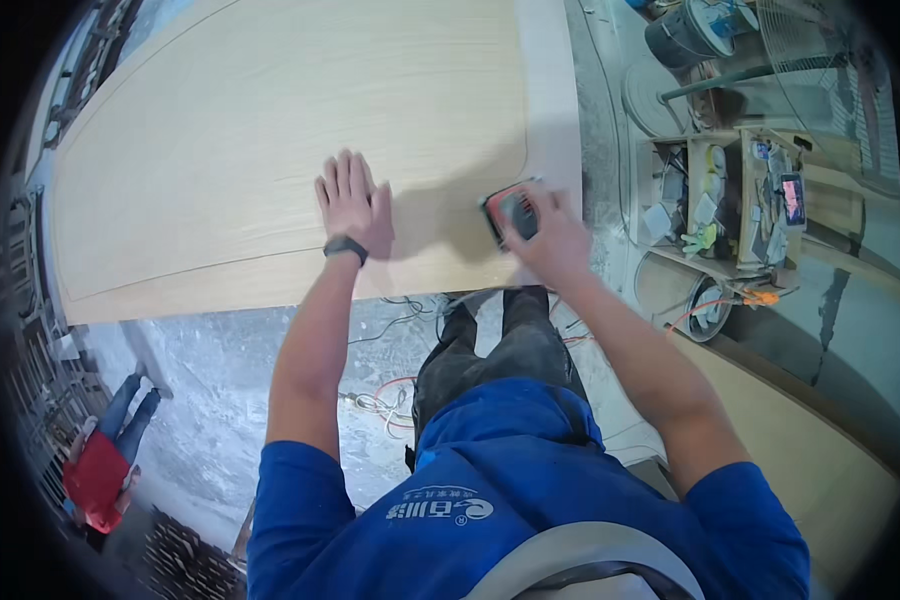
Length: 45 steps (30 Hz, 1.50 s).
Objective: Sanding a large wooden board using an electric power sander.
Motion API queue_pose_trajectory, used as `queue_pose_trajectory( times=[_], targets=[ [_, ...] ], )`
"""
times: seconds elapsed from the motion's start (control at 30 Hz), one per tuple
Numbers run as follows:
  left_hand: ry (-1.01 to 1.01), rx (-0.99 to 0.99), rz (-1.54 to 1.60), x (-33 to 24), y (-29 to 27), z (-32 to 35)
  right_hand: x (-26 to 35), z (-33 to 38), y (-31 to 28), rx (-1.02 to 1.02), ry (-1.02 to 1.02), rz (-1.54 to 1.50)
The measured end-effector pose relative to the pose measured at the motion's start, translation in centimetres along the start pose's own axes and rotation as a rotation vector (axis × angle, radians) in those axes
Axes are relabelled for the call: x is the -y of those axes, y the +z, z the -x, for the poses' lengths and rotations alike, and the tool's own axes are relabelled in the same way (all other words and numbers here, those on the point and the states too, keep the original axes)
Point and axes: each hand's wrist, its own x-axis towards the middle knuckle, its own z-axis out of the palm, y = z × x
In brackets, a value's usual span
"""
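A large pale wooden panel (220,150) with a thin dark line running near its edges lies in front of me. My left hand (352,210) rests flat on it, fingers stretched out and holding nothing; a dark band circles that wrist. Near the panel's right-hand border, my right hand (553,237) is closed around a red and black hand-held sander (513,212). The sander's underside sits against the panel and cannot be seen. Slight blur covers this hand and the tool.
On the right stands a wooden shelf unit (745,205) with tools, tape rolls and a phone (793,200). A bucket (682,38) is beyond it. Cords (390,402) lie on the floor by my legs. Another person in red (98,478) is at the far left.
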Motion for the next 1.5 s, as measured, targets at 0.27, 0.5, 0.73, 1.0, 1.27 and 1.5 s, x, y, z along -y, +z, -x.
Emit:
queue_pose_trajectory(
  times=[0.27,0.5,0.73,1.0,1.27,1.5],
  targets=[
    [-0.04,0.111,0.007,0.3,-3.7,8.5,1.1,1.9,1.9,0.021,-0.047,0.005],
    [-0.044,0.068,0.047,-0.3,-3.8,6.7,-2.6,-3.4,-0.3,-0.254,-0.049,-0.018],
    [-0.077,0.086,0.033,0.9,-3.3,9.6,3.2,3.2,3.9,0.024,-0.098,0.02],
    [-0.047,0.069,0.072,-0.9,-3.1,7.6,-4.0,-2.0,0.4,-0.216,0.046,0.014],
    [-0.06,0.091,0.035,-0.3,-2.6,7.6,2.1,8.4,4.2,-0.002,-0.071,-0.005],
    [-0.051,0.086,0.048,-1.8,-3.0,7.8,-8.0,8.8,-0.4,-0.137,0.05,0.018]
  ],
)
